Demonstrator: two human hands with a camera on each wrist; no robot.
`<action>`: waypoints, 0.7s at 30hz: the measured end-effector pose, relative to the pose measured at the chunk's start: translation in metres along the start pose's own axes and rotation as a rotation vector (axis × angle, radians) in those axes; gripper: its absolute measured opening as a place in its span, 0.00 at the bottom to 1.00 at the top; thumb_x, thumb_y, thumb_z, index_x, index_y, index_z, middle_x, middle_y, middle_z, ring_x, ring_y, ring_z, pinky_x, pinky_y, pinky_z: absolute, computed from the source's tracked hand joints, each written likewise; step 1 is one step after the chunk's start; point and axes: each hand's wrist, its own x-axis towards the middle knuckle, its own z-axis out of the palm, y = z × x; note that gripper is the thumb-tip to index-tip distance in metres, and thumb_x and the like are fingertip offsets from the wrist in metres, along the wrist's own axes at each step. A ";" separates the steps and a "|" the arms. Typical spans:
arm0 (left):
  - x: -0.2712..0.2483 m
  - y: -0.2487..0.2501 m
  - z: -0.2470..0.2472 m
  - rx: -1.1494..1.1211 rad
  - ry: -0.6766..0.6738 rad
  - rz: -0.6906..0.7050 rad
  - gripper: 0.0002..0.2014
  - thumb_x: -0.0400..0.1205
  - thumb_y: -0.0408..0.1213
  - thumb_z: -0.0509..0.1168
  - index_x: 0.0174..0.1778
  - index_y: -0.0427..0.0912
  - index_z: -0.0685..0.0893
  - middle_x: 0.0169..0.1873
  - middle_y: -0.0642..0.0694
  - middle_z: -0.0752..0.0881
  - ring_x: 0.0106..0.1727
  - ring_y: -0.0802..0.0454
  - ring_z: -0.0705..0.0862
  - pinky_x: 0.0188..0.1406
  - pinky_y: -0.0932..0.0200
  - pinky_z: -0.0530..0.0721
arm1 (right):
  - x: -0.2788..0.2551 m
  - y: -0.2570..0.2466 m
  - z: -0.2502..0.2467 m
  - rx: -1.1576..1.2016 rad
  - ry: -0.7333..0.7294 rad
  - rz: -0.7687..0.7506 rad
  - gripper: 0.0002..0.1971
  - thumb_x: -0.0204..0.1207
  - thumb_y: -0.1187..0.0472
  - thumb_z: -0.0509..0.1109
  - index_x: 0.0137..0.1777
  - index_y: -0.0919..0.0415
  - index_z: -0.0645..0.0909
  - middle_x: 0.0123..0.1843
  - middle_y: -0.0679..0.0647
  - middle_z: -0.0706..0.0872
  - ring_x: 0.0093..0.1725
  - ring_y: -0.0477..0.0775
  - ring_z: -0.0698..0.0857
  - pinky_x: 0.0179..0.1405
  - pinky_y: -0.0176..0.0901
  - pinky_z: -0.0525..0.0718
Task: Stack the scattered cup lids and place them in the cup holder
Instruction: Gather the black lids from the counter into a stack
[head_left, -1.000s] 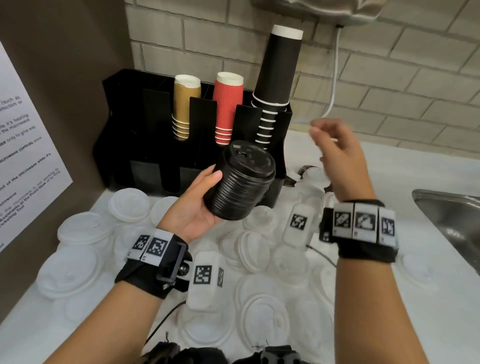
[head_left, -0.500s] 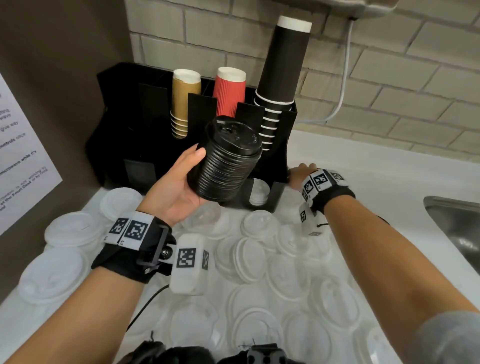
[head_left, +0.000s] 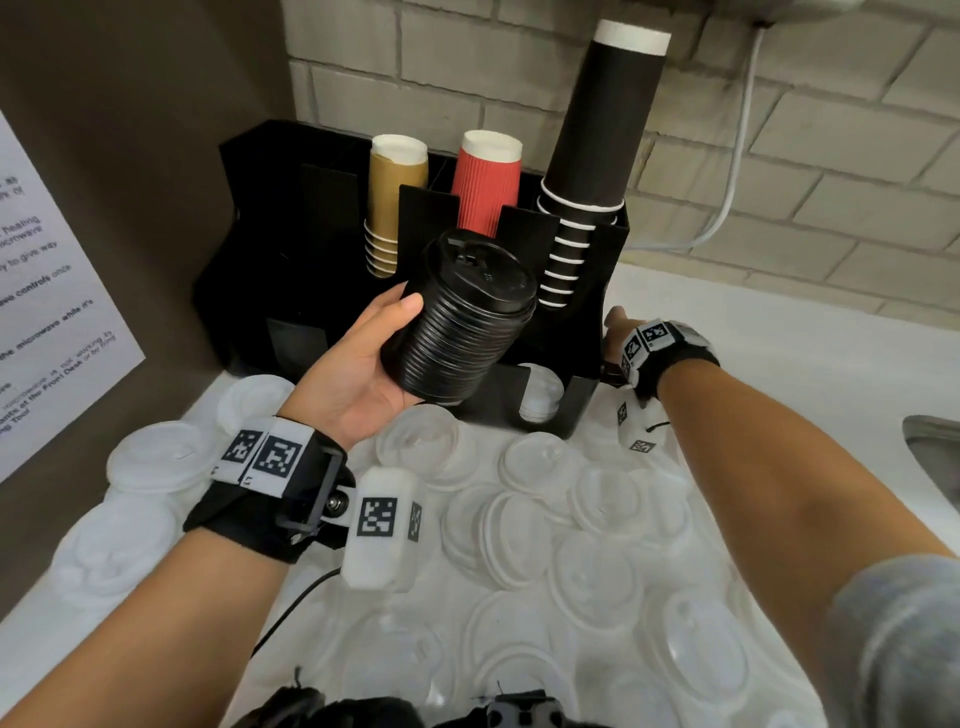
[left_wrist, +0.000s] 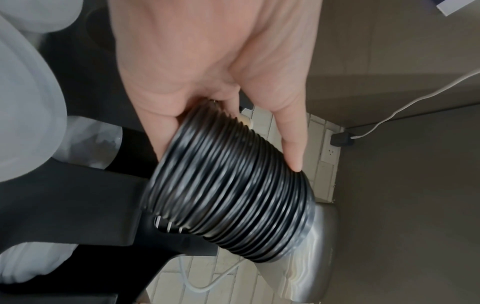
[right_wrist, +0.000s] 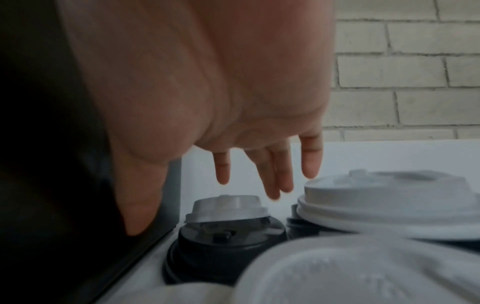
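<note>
Now reaching right hand (head_left: 618, 332) past the black cup holder (head_left: 582, 332), fingers (right_wrist: 310, 162) straight, hovering over black lids (right_wrist: 223, 240) on white counter (head_left: 779, 364). Gripping stack of black lids (head_left: 457, 332) in left hand (head_left: 353, 369). Three cup stacks standing beyond the fingertips.

Stack of black lids (head_left: 460, 332): glossy ribbed plastic. Scattered white lids (head_left: 597, 499): translucent to matt plastic, lying before the cup holder (head_left: 587, 395), itself showing smooth matt black plastic. Red cups (head_left: 488, 192): corrugated paper. Wall (head_left: 831, 156) behind the holder: rough painted brick.
</note>
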 end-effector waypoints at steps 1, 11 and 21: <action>0.001 0.001 0.000 0.003 0.003 -0.001 0.33 0.78 0.43 0.63 0.81 0.44 0.67 0.76 0.36 0.74 0.75 0.37 0.76 0.57 0.39 0.87 | 0.002 0.000 0.000 -0.044 -0.025 -0.024 0.30 0.78 0.52 0.67 0.77 0.54 0.59 0.71 0.62 0.74 0.63 0.65 0.80 0.54 0.55 0.77; 0.005 0.000 -0.003 -0.020 0.036 -0.004 0.34 0.76 0.43 0.65 0.81 0.45 0.68 0.75 0.39 0.77 0.73 0.40 0.79 0.56 0.41 0.88 | 0.008 0.003 0.001 0.166 0.008 -0.067 0.37 0.76 0.60 0.71 0.80 0.62 0.56 0.74 0.67 0.73 0.68 0.68 0.77 0.62 0.57 0.74; 0.000 -0.016 -0.002 -0.065 -0.056 -0.009 0.23 0.75 0.44 0.70 0.67 0.47 0.80 0.66 0.42 0.84 0.68 0.41 0.83 0.51 0.40 0.88 | -0.092 0.029 -0.063 0.241 -0.052 -0.024 0.34 0.63 0.42 0.73 0.70 0.46 0.69 0.48 0.51 0.81 0.45 0.51 0.81 0.35 0.42 0.75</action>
